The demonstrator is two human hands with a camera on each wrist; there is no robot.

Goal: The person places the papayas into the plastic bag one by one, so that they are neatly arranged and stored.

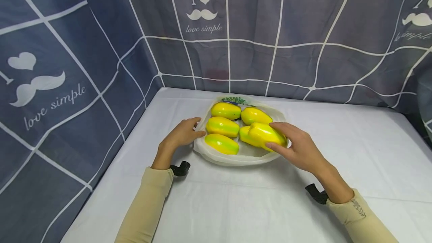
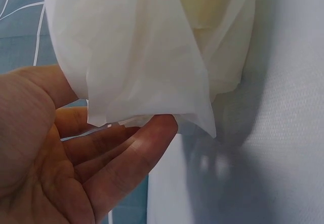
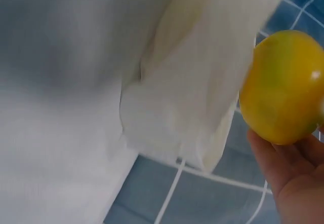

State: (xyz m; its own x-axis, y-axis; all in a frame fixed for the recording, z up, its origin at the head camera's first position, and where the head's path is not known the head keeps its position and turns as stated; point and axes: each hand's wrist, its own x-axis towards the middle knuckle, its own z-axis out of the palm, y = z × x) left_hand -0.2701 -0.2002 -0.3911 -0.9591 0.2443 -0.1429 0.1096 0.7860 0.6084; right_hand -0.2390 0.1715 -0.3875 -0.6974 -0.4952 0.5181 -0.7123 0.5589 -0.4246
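A white plastic bag (image 1: 225,159) with its mouth spread wide lies on the table, with several yellow-green papayas (image 1: 221,143) inside. My left hand (image 1: 182,132) is at the bag's left rim, its thumb and fingers about the edge; the left wrist view shows the thin white plastic (image 2: 136,57) hanging over the fingers. With thumb and fingers my right hand (image 1: 300,149) grips one papaya (image 1: 266,134) above the bag's right side, partly covering another papaya below it. In the right wrist view the gripped papaya (image 3: 283,87) shows its rounded end beside the bag (image 3: 177,112).
White cloth covers the table (image 1: 216,205). A dark grey checked curtain (image 1: 253,59) hangs behind and along the left side (image 1: 67,96). Green printing (image 1: 233,100) shows at the bag's far rim. Black wrist mounts (image 1: 181,168) sit on both wrists.
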